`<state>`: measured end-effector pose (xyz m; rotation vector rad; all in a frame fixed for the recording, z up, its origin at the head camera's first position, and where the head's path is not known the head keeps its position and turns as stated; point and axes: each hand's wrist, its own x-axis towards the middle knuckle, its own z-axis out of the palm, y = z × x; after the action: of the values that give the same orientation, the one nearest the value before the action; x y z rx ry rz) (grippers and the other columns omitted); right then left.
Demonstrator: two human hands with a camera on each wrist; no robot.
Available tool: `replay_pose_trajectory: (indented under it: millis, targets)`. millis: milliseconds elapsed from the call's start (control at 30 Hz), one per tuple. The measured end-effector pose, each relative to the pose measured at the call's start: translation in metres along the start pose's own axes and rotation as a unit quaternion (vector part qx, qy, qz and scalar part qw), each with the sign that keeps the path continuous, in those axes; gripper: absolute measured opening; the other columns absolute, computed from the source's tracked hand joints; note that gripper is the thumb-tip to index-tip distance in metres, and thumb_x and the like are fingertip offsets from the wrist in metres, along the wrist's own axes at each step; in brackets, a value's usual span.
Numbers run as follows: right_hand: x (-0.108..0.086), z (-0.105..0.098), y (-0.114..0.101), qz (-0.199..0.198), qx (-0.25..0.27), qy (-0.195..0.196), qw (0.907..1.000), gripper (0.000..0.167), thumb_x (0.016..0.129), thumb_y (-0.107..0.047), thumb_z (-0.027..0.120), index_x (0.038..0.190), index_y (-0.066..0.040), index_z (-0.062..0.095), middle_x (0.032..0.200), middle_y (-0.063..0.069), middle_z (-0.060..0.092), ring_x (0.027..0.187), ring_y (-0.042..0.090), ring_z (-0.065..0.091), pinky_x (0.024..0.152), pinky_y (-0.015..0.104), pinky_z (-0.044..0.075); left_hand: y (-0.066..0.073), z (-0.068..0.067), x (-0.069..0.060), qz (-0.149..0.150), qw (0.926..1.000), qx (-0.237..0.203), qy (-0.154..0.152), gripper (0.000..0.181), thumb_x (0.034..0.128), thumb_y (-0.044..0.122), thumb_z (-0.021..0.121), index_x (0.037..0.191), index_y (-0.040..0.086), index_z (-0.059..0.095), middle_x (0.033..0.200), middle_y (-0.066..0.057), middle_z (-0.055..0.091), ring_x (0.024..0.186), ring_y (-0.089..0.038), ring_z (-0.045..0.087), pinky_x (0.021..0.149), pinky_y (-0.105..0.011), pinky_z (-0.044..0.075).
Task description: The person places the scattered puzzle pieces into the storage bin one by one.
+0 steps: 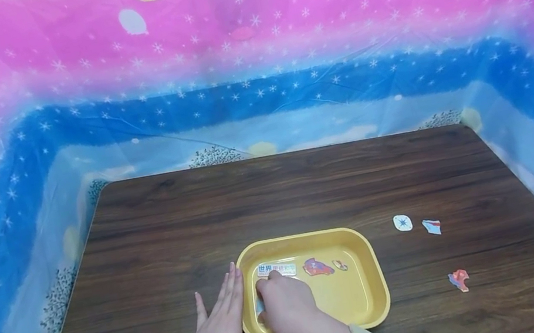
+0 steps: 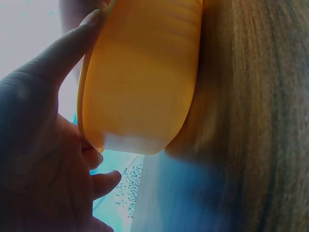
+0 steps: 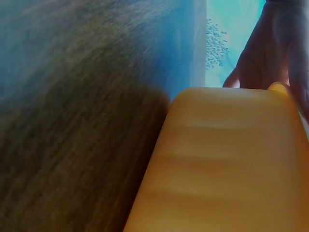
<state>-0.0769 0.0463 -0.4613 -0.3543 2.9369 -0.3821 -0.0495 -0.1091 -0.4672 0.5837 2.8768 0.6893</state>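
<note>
A yellow tray point(image 1: 337, 321) rests on the table, its outer wall point(image 2: 140, 77) filling the middle of the left wrist view. My left hand point(image 1: 220, 326) lies against the tray's left side, fingers straight, with the thumb along the near rim. Inside, my right hand point(image 1: 291, 305) has curled fingers at the left end and pinches a light blue paper piece point(image 1: 259, 306), mostly hidden under it. Just beyond the knuckles lies a white strip with blue and pink lettering point(image 1: 277, 270). Farther right in the tray are a red and purple cutout point(image 1: 318, 267) and a small patterned cutout point(image 1: 340, 265).
On the dark wood table point(image 1: 165, 226), right of the tray, lie a white square with a blue star point(image 1: 403, 223), a light blue and red cutout point(image 1: 432, 226) and a red and blue cutout point(image 1: 460, 280). A patterned cloth point(image 1: 255, 97) hangs around the table.
</note>
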Motion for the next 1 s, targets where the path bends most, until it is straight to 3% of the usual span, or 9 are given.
replay_pose_trajectory:
  millis: [167,367,467,633,733,833,933,1000]
  targets:
    - [-0.002,-0.009,0.005,0.002,0.033,-0.017,0.9993,0.024,0.076,-0.027,0.087,0.093,-0.017,0.074,0.085,-0.003,0.061,0.074,0.015,0.063,0.06,0.034,0.053,0.0,0.001,-0.001,-0.001,1.0,0.005,0.004,0.133,0.0716,0.092,0.055,0.162,0.002,0.017,0.169,-0.012,0.014,0.153,-0.027,0.022,0.112,-0.078,0.009]
    - [-0.014,-0.052,0.029,0.002,0.133,0.032,0.9906,0.025,0.083,-0.023,0.083,0.107,-0.016,0.077,0.098,-0.005,0.074,0.088,0.016,0.07,0.071,0.035,0.055,0.001,0.001,0.0,-0.01,0.9999,0.007,-0.009,0.133,0.0719,0.088,0.061,0.163,0.003,0.013,0.17,-0.011,0.011,0.154,-0.027,0.019,0.112,-0.077,0.007]
    - [-0.013,-0.077,0.05,0.03,0.182,0.064,0.9807,0.025,0.087,-0.02,0.081,0.111,-0.014,0.076,0.102,-0.003,0.074,0.077,0.015,0.069,0.066,0.033,0.053,0.001,-0.001,0.0,-0.014,0.9998,0.004,-0.012,0.133,0.0721,0.084,0.066,0.162,0.003,0.011,0.169,-0.012,0.01,0.154,-0.027,0.018,0.113,-0.076,0.005]
    - [0.001,-0.103,0.098,0.095,0.214,0.11,0.9659,0.025,0.092,-0.015,0.076,0.115,-0.008,0.074,0.105,0.003,0.073,0.063,0.013,0.057,0.061,0.032,0.048,0.0,-0.003,0.0,-0.019,0.9998,0.001,-0.009,0.134,0.0716,0.083,0.068,0.163,0.003,0.012,0.169,-0.013,0.012,0.154,-0.027,0.019,0.113,-0.076,0.004]
    - [0.003,-0.107,0.132,0.13,0.21,0.113,0.9623,0.027,0.095,-0.013,0.071,0.121,-0.006,0.071,0.114,0.01,0.072,0.074,0.02,0.061,0.068,0.038,0.051,0.0,-0.003,0.0,-0.017,0.9997,0.0,-0.015,0.133,0.0722,0.083,0.068,0.163,0.003,0.011,0.17,-0.012,0.011,0.154,-0.026,0.019,0.113,-0.076,0.004]
    - [0.0,-0.108,0.162,0.16,0.208,0.083,0.9613,0.034,0.098,-0.015,0.067,0.129,-0.003,0.066,0.128,0.018,0.067,0.098,0.035,0.065,0.083,0.05,0.053,0.0,-0.001,-0.001,-0.016,0.9997,-0.002,-0.019,0.133,0.0724,0.081,0.069,0.163,0.003,0.01,0.17,-0.011,0.009,0.154,-0.024,0.017,0.113,-0.076,0.003]
    - [-0.004,-0.11,0.187,0.186,0.207,0.048,0.9594,0.042,0.099,-0.018,0.065,0.137,0.001,0.059,0.138,0.025,0.058,0.122,0.045,0.056,0.097,0.059,0.047,0.0,-0.001,0.0,-0.015,0.9997,-0.004,-0.018,0.133,0.0726,0.081,0.069,0.162,0.003,0.01,0.17,-0.011,0.009,0.154,-0.024,0.017,0.114,-0.075,0.003]
    - [-0.006,-0.109,0.203,0.198,0.206,0.032,0.9578,0.046,0.1,-0.02,0.064,0.139,0.004,0.056,0.141,0.028,0.055,0.127,0.048,0.051,0.099,0.061,0.045,0.0,-0.001,0.0,-0.014,0.9998,-0.005,-0.016,0.133,0.0728,0.081,0.068,0.162,0.003,0.01,0.17,-0.011,0.01,0.154,-0.025,0.018,0.113,-0.075,0.003]
